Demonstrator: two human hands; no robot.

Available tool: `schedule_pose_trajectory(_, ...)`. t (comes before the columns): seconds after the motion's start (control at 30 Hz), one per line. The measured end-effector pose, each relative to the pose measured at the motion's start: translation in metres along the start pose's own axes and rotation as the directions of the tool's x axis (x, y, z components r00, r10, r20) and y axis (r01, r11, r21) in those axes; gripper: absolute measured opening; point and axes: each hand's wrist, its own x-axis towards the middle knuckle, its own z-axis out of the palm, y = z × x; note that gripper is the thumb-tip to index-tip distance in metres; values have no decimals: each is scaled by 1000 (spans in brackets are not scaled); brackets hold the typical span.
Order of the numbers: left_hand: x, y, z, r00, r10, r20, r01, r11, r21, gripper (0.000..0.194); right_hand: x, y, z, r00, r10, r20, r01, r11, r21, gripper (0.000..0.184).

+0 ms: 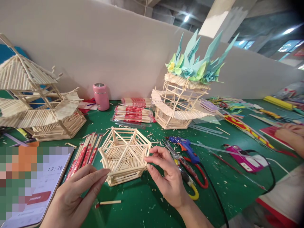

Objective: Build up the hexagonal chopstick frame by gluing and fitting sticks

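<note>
A hexagonal frame of wooden chopsticks (128,155) sits on the green table, its floor laid in nested rings and its top crossed by thin sticks. My left hand (82,188) pinches at its front left corner, thumb and forefinger together. At the right corner, the thumb and forefinger of my right hand (166,174) close on a short upright of the frame. A loose stick piece (110,202) lies in front. Beside my right hand are a blue glue gun (186,147), red-handled scissors (201,177) and a yellow-handled tool (193,190).
Stick pavilions stand at left (42,104) and behind (178,107), the latter topped with folded paper (199,63). Packed chopsticks (133,114), a pink flask (101,96), a phone (47,186) and a magenta box (247,158) surround the work. Another person's hand (291,133) is at right.
</note>
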Motion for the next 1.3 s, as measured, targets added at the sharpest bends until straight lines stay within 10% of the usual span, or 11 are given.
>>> schedule_pose_trajectory(1.3, 2, -7, 0, 998, -8, 64, 14, 997, -80, 23, -1, 0, 4, 999, 39, -12, -38, 997, 71, 28)
